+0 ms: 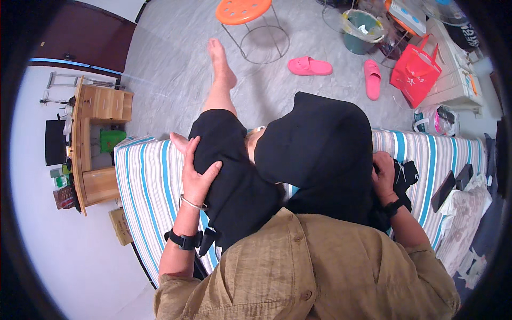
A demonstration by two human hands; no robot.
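I sit on a striped bed with black shorts (229,170) over my legs. My left hand (196,178) rests on the side of my left thigh, thumb and fingers apart on the cloth. One bare leg (220,80) stretches forward over the floor; my other knee is bent under the black cloth (325,141). Beside that bent leg, my right hand (383,173) is closed, its fingers curled in against the dark cloth. What those fingers hold, if anything, is hidden. A black cloth item with a white cord (406,175) lies just right of that hand.
The striped bedsheet (144,176) spreads around me. On the grey floor are pink slippers (309,66), an orange stool (244,12), a green bucket (358,40) and a red bag (416,72). A wooden desk (98,186) stands left; dark flat objects (444,191) lie on the bed at right.
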